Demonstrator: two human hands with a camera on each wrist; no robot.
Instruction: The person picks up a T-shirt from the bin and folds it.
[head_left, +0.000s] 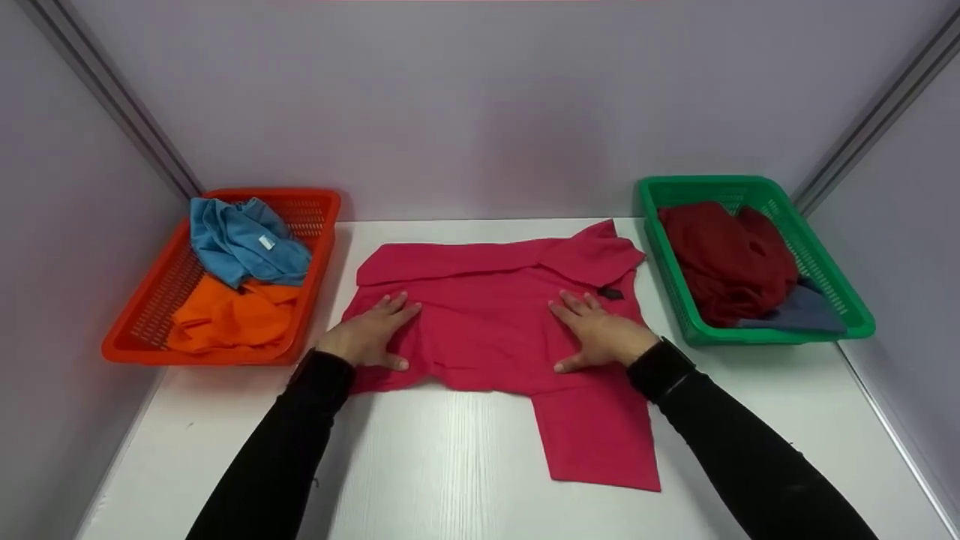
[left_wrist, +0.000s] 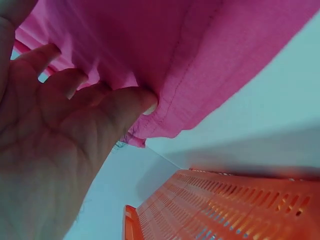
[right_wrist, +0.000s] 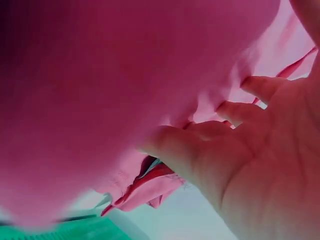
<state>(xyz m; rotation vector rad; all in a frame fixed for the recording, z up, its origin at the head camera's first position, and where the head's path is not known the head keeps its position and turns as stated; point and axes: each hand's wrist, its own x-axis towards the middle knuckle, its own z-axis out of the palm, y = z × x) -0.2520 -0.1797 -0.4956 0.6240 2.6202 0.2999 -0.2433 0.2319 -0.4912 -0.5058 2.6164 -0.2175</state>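
Note:
A crimson-pink shirt [head_left: 480,315] lies partly folded on the white table, its far edge turned over. At its right end is a collar-like corner with a small black label [head_left: 610,292]. A straight-edged flap [head_left: 600,442], perhaps a sleeve, extends toward me at the lower right. My left hand [head_left: 371,334] presses on the left part of the shirt with fingers spread. On the right part my right hand [head_left: 596,334] rests likewise, fingers spread. In both wrist views the fingertips touch the pink cloth [left_wrist: 200,65], and its underside is hidden in the head view.
At the left an orange-red basket [head_left: 135,341] holds a blue garment [head_left: 247,240] and an orange garment [head_left: 232,319]. A green basket [head_left: 832,289] at the right contains a dark red garment [head_left: 727,259] and a grey-blue cloth [head_left: 799,311]. Pale walls [head_left: 480,97] enclose the table [head_left: 450,465].

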